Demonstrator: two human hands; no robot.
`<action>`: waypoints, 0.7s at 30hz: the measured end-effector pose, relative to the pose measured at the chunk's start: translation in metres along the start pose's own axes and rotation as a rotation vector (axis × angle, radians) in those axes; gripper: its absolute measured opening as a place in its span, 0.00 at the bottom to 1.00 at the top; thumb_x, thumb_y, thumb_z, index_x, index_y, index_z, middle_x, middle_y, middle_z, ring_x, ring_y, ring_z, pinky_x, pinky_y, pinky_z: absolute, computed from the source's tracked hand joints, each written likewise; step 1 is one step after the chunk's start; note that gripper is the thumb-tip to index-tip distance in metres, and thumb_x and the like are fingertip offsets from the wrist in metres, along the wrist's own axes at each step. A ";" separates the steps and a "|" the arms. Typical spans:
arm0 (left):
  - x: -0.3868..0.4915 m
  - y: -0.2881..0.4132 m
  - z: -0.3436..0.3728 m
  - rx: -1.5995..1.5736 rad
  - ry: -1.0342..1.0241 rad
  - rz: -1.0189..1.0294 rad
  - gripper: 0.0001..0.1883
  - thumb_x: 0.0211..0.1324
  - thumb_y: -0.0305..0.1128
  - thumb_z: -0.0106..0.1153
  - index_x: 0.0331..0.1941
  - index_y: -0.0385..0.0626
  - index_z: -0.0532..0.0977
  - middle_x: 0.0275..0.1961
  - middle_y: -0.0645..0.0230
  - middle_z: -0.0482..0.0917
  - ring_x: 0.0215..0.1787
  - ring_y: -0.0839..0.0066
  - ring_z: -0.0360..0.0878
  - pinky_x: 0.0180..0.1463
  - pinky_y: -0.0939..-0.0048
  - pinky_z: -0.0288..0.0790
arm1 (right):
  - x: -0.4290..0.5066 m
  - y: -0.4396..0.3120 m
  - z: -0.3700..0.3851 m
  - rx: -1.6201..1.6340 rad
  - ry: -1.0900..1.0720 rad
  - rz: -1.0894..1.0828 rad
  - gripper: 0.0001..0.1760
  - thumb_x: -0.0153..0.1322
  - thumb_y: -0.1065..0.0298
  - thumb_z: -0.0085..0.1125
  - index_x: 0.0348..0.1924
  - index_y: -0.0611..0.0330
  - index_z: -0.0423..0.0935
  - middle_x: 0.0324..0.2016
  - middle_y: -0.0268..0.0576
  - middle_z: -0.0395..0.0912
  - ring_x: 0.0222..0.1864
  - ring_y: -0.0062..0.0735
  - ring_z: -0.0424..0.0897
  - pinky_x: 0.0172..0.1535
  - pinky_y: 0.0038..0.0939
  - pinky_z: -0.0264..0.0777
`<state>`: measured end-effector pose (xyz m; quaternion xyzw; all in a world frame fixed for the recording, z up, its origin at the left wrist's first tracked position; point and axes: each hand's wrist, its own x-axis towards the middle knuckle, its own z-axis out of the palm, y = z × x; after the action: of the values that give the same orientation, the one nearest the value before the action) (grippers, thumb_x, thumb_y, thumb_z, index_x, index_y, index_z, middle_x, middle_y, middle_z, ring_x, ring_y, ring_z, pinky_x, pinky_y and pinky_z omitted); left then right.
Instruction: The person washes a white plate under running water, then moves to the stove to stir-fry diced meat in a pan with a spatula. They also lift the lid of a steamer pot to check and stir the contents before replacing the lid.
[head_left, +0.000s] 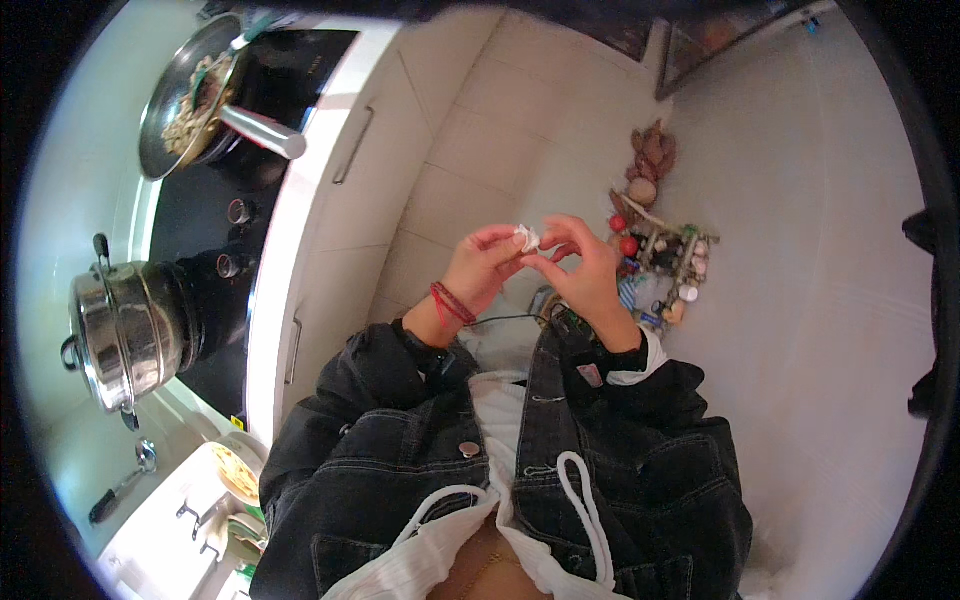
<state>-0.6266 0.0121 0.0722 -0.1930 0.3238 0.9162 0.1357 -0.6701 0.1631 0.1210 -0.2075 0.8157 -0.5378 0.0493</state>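
Note:
In front of my chest, my left hand (489, 259) pinches a small white crumpled thing (528, 238) between thumb and fingers. Whether it is tissue or garlic is not clear. Close against its right side is my right hand (576, 259), fingers curled and thumb reaching toward the left fingertips. The contact between right fingertips and the white thing is too small to make out. A red cord bracelet (451, 303) circles my left wrist.
On the black cooktop (202, 217) at left are a frying pan (161, 142) with chopped food and a spatula (251, 31), and a lidded steel pot (124, 337). A ladle (124, 484) and a plate of food (236, 472) lie nearer. Vegetables (654, 154) and a rack (682, 262) stand at right.

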 end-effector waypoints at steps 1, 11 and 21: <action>0.001 -0.005 0.004 0.050 -0.015 -0.052 0.09 0.60 0.31 0.57 0.43 0.42 0.76 0.42 0.68 0.81 0.44 0.78 0.77 0.48 0.76 0.72 | -0.003 0.006 -0.008 -0.014 -0.044 -0.019 0.11 0.61 0.72 0.66 0.37 0.61 0.79 0.31 0.43 0.78 0.29 0.29 0.79 0.32 0.24 0.74; -0.006 -0.007 -0.012 0.311 0.076 -0.288 0.08 0.63 0.36 0.54 0.38 0.44 0.75 0.47 0.66 0.79 0.52 0.75 0.74 0.53 0.67 0.71 | -0.132 0.166 -0.117 -0.293 0.009 0.502 0.16 0.61 0.74 0.63 0.43 0.58 0.77 0.36 0.41 0.77 0.34 0.31 0.79 0.38 0.26 0.74; -0.042 0.034 -0.067 0.255 0.253 -0.134 0.08 0.64 0.38 0.51 0.39 0.49 0.74 0.44 0.69 0.79 0.50 0.75 0.75 0.53 0.67 0.68 | -0.184 0.236 -0.116 -0.421 -0.113 0.792 0.29 0.60 0.67 0.65 0.55 0.56 0.71 0.48 0.51 0.77 0.46 0.42 0.78 0.49 0.37 0.71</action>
<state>-0.5838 -0.0623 0.0614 -0.3092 0.4381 0.8251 0.1780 -0.6057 0.4137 -0.0691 0.0858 0.9198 -0.2878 0.2524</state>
